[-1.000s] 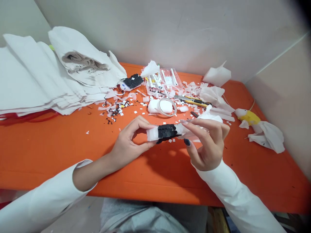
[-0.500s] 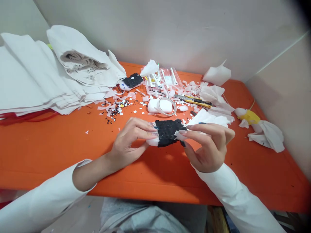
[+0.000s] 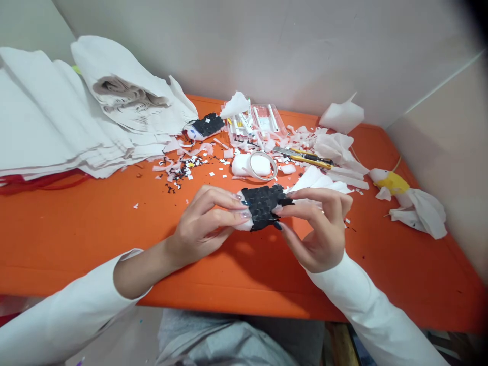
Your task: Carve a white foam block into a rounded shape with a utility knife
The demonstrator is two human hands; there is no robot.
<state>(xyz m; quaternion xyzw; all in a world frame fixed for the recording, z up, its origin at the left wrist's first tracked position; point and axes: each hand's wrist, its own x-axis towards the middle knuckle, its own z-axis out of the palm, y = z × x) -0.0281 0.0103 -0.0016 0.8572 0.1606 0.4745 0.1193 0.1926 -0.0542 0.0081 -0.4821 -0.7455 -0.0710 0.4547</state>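
Note:
Above the front part of the table I hold a small white padded body (image 3: 264, 207) wrapped in overlapping black paper scales, like a craft fish. My left hand (image 3: 206, 218) is closed on its bare white left end, thumb below and fingers on top. At the right end, the fingertips of my right hand (image 3: 320, 223) pinch its edge, where a black scale sticks out between the fingers. Just behind it lie a white roll (image 3: 241, 165), a ring of tape (image 3: 263, 166) and a sheet of thin white paper (image 3: 316, 179).
A yellow utility knife (image 3: 305, 157) lies among paper scraps (image 3: 183, 165). Markers in a clear case (image 3: 270, 119) and another black-scaled piece (image 3: 208, 125) are at the back. White cloth-like sheets (image 3: 49, 122) fill the left; a yellow and white paper fish (image 3: 396, 184) lies right.
My right hand has shifted slightly left along the black-scaled body, its fingers more curled. A black scale now shows sticking out at the right end. My left hand keeps its grip.

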